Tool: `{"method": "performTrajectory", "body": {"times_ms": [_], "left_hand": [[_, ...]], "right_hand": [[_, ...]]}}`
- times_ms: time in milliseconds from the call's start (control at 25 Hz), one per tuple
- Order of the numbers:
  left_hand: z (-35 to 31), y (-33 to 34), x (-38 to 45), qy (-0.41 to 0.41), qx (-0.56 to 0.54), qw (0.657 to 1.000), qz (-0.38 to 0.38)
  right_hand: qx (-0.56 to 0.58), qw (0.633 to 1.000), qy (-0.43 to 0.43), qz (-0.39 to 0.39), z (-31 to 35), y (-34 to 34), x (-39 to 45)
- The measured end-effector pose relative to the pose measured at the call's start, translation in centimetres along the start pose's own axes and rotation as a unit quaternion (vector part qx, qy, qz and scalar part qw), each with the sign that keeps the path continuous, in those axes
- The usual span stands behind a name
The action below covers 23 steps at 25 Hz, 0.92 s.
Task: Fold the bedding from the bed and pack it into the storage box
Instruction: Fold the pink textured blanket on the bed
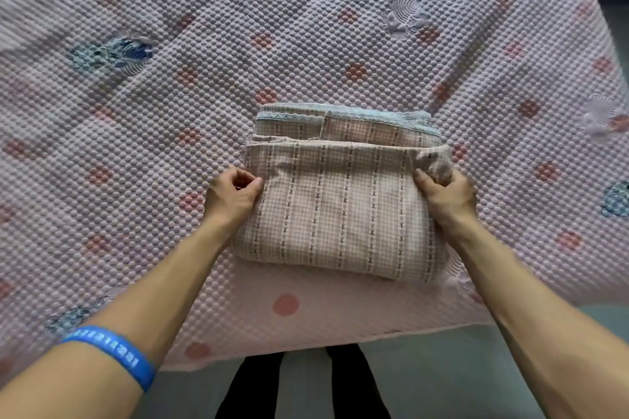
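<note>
A folded pink checked sheet with dark stitched stripes and a pale blue lace hem lies on the bed near its front edge. It is a thick rectangular bundle of several layers. My left hand pinches its left edge, fingers curled on the fabric. My right hand grips the right edge, thumb on top and fingers bunching the cloth at the upper right corner. No storage box is in view.
The bed is covered by a pink quilted bedspread with coral dots and blue embroidered patches. Its front edge runs just below the bundle. Beyond it is grey floor and my dark trouser legs.
</note>
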<state>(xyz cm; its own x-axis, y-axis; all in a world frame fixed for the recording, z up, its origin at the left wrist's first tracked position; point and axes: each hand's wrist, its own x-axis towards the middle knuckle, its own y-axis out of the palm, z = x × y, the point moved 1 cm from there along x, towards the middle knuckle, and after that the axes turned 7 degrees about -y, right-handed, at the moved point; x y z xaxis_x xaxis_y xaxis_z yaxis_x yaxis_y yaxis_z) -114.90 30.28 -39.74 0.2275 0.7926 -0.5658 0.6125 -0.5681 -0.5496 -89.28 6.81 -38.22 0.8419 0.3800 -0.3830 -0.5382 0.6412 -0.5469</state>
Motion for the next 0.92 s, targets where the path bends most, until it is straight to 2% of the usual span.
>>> {"method": "performTrajectory", "body": {"times_ms": [80,160,240,360,440,600,760,800,880,920], "left_hand": [[0.9,0.2,0.6,-0.014,0.005,1.000,0.003],[0.7,0.1,0.4,-0.059,-0.038,0.996,0.056],[-0.1,0.0,-0.5,-0.045,-0.050,0.995,0.072],[-1.9,-0.4,-2.5,0.054,-0.057,0.997,0.003],[-3.6,-0.4,-1.6,0.078,-0.075,0.994,-0.026],[-6.1,2.2,3.6,0.058,-0.028,0.997,-0.052],[-4.3,3.7,6.1,0.027,0.006,0.996,-0.082],[-4.4,3.7,6.3,0.014,0.022,0.995,-0.100],[-5.8,3.8,6.5,-0.002,0.050,0.982,-0.184],[-6.9,3.8,6.2,0.019,0.079,0.969,-0.234]], "right_hand": [[-0.026,0.999,-0.035,-0.020,-0.2,0.1,-0.5],[-0.051,0.995,-0.070,-0.038,0.3,0.1,-1.5],[-0.059,0.993,-0.074,-0.078,0.2,0.1,-1.8],[-0.057,0.983,-0.099,-0.146,0.9,-0.1,-1.3],[-0.059,0.980,-0.104,-0.160,2.3,-0.1,0.8],[-0.077,0.979,-0.090,-0.164,2.6,0.9,6.4],[-0.065,0.977,-0.091,-0.179,1.5,1.9,7.7],[-0.067,0.976,-0.096,-0.184,1.9,2.1,8.1],[-0.087,0.977,-0.079,-0.180,3.0,2.8,9.3],[-0.114,0.976,-0.063,-0.172,3.6,3.0,9.8]]}}
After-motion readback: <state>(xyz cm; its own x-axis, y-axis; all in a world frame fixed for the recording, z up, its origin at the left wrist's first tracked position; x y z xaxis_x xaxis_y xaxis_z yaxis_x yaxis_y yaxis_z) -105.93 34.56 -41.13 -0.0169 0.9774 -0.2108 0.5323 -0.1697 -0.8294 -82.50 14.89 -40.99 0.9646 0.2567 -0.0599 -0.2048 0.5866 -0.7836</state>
